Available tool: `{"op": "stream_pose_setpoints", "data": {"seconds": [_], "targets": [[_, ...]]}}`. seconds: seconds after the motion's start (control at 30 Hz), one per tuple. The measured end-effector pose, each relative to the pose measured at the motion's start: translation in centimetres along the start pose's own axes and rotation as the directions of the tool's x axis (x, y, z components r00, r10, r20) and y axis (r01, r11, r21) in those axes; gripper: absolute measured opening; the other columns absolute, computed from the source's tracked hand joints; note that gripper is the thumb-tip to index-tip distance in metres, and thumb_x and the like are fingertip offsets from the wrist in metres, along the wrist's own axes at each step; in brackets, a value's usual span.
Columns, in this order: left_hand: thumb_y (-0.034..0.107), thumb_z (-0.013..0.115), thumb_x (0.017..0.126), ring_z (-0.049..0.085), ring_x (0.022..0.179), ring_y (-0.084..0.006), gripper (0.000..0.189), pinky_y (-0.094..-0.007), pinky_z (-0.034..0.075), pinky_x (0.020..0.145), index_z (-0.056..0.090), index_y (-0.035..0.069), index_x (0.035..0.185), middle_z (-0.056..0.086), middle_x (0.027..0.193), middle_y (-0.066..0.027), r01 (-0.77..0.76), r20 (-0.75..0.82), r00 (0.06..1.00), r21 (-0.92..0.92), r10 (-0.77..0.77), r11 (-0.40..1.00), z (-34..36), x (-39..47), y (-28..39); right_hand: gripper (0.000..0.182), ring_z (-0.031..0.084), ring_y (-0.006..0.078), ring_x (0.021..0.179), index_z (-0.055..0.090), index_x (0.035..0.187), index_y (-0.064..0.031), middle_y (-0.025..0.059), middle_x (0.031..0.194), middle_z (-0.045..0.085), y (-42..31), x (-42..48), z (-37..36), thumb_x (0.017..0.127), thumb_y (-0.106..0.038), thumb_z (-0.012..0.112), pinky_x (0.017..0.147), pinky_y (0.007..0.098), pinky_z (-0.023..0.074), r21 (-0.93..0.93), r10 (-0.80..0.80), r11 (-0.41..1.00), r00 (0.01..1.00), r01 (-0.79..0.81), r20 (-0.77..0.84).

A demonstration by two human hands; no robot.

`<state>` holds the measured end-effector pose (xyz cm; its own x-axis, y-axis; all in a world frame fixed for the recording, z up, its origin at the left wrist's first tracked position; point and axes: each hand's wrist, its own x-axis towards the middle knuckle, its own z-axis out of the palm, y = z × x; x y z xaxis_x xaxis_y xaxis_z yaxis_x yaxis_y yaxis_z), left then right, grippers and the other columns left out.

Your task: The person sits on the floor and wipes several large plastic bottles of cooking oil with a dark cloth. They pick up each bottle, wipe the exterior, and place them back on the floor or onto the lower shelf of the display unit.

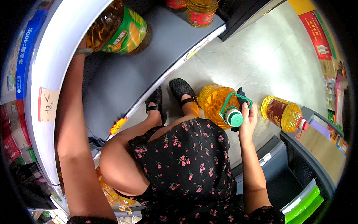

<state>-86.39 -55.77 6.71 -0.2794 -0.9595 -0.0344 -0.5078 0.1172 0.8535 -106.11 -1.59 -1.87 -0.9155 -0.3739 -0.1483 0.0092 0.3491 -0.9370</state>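
My right hand (248,119) grips a dark cloth (241,92), and its thumb lies at the green handle of a large oil bottle (214,98). That bottle has a green cap (235,119) and stands by my right foot; whether the hand also bears on the handle I cannot tell. My left arm reaches into the shelf. Only a sliver of my left hand (83,44) shows, next to a big oil bottle with a green corn-picture label (127,33); its fingers are hidden behind the white shelf edge and the bottle.
Another oil bottle with a red cap (279,112) stands on the floor to the right. Smaller red-labelled bottles (203,14) sit farther along the grey shelf (167,36). Dark shelving (293,162) is close at my right. The white upper shelf edge (46,84) curves past my left arm.
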Motion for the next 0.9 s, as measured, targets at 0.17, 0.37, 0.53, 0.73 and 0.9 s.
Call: {"op": "stream_pose_setpoints", "data": {"seconds": [0.17, 0.37, 0.53, 0.73, 0.9], "targets": [[0.061, 0.063, 0.081, 0.029, 0.138, -0.0336, 0.095, -0.042, 0.023, 0.114, 0.028, 0.001, 0.145, 0.029, 0.15, -0.022, 0.051, -0.028, 0.998, 0.014, -0.051, 0.999, -2.7, -1.9, -1.3, 0.012, 0.047, 0.0073, 0.082, 0.058, 0.089, -0.0028, -0.0015, 0.086, 0.051, -0.1, 0.4, -0.9, 0.094, -0.013, 0.06, 0.076, 0.022, 0.0398, 0.126, 0.116, 0.984, 0.99, -0.125, 0.081], [0.061, 0.064, 0.08, 0.03, 0.138, -0.0338, 0.095, -0.0419, 0.024, 0.114, 0.028, 0.001, 0.145, 0.029, 0.15, -0.0222, 0.077, -0.048, 0.996, 0.044, -0.075, 0.996, -4.3, -4.1, -2.0, 0.018, 0.048, 0.0043, 0.072, 0.059, 0.085, -0.0054, -0.0046, 0.079, 0.056, -3.6, 1.9, -2.7, 0.09, -0.021, 0.067, 0.067, 0.0206, 0.0407, 0.057, 0.072, 0.994, 0.942, -0.096, 0.329], [0.061, 0.065, 0.08, 0.03, 0.138, -0.034, 0.096, -0.0419, 0.024, 0.114, 0.028, 0.001, 0.146, 0.03, 0.15, -0.0224, 0.102, -0.058, 0.993, 0.07, -0.098, 0.992, -4.4, -5.6, -2.9, 0.023, 0.049, 0.0038, 0.068, 0.061, 0.084, -0.0044, -0.0043, 0.072, 0.056, -7.7, 2.5, -3.6, 0.089, -0.026, 0.069, 0.062, 0.0213, 0.0417, -0.138, 0.147, 0.987, 0.839, -0.087, 0.523], [0.06, 0.066, 0.079, 0.03, 0.138, -0.0341, 0.097, -0.0418, 0.024, 0.114, 0.027, 0.001, 0.146, 0.03, 0.149, -0.0227, 0.109, -0.075, 0.992, 0.139, -0.099, 0.984, -5.1, -8.3, -3.1, 0.023, 0.048, 0.0028, 0.061, 0.058, 0.082, -0.0049, -0.0036, 0.067, 0.056, -7.2, 3.1, -3.9, 0.093, -0.024, 0.063, 0.054, 0.0208, 0.0394, -0.103, 0.108, 0.993, 0.777, -0.056, 0.62], [0.06, 0.067, 0.079, 0.03, 0.138, -0.0343, 0.097, -0.0418, 0.024, 0.114, 0.027, 0.002, 0.146, 0.03, 0.149, -0.0229, 0.084, -0.015, 0.996, 0.255, -0.083, 0.963, -5.5, -14.7, -1.5, 0.026, 0.05, 0.0053, 0.053, 0.058, 0.083, -0.0055, -0.0017, 0.065, 0.057, -8.8, 2.5, -4.9, 0.096, -0.028, 0.059, 0.049, 0.0206, 0.0413, -0.073, 0.321, 0.918, 0.622, -0.389, 0.714]]}}
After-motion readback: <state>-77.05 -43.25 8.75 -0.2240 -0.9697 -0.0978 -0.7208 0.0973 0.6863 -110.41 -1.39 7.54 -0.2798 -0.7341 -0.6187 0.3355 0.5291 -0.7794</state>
